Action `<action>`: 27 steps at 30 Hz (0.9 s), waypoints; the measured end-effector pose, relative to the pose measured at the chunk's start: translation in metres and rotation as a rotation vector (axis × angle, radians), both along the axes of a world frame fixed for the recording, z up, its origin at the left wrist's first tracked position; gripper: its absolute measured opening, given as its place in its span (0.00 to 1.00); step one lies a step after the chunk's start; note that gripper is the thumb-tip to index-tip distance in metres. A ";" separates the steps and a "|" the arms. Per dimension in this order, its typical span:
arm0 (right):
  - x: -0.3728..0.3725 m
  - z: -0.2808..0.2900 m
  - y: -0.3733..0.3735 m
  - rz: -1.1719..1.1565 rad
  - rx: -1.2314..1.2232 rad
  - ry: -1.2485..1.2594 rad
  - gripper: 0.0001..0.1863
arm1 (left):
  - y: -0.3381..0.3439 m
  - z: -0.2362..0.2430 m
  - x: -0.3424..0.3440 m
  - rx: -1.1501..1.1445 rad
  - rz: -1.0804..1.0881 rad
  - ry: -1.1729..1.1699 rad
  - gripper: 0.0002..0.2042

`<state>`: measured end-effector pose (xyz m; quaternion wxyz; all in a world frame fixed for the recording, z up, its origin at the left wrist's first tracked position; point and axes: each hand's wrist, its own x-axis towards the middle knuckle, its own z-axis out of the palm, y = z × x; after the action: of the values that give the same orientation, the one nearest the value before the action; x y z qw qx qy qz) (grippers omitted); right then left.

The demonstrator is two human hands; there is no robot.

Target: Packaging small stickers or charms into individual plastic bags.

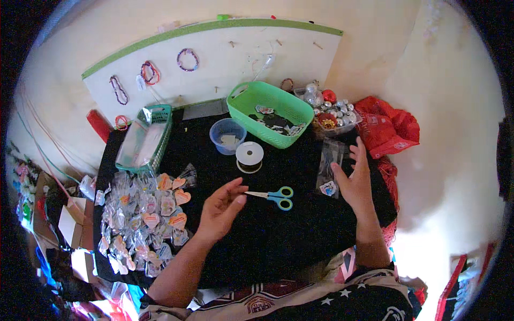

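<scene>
My left hand (pixel 220 209) hovers over the black tabletop (pixel 278 235), thumb and fingers apart with nothing visibly held. The tip of a pair of scissors (pixel 274 197) with blue-green handles reaches its fingertips; whether they touch I cannot tell. On the right, my right hand (pixel 357 179) is open, fingers spread, beside a clear plastic packet (pixel 331 155). Its thumb overlaps the packet's edge. A small white and blue piece (pixel 327 188) shows at the packet's lower end. Beyond the scissors stands a white-topped spool (pixel 249 156).
Many small bagged items (pixel 144 214) are heaped at left. Behind them sits a dark green basket (pixel 163 136). A blue tub (pixel 217 134), light green basket (pixel 257 128) and box of silver and red baubles (pixel 340 115) line the back. A red bag (pixel 388 125) lies far right.
</scene>
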<state>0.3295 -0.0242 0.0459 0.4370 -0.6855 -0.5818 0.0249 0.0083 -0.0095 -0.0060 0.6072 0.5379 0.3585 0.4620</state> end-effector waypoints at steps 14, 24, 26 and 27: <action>-0.089 -0.015 0.000 0.740 -0.039 -0.187 0.24 | -0.023 0.131 -0.013 0.959 0.321 0.765 0.09; -0.076 -0.023 0.011 0.705 -0.002 0.038 0.17 | 0.195 0.104 -0.215 0.617 0.457 1.901 0.19; -0.073 -0.028 0.014 0.697 -0.005 0.028 0.17 | 0.213 0.063 -0.222 0.407 0.468 1.954 0.20; -0.071 -0.027 0.014 0.701 -0.014 0.015 0.18 | 0.217 0.057 -0.221 0.353 0.421 1.964 0.23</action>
<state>0.2581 -0.0104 0.0187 0.4017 -0.4469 -0.7782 0.1824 -0.2131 0.2077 0.0510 -0.1369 0.6873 0.7123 -0.0398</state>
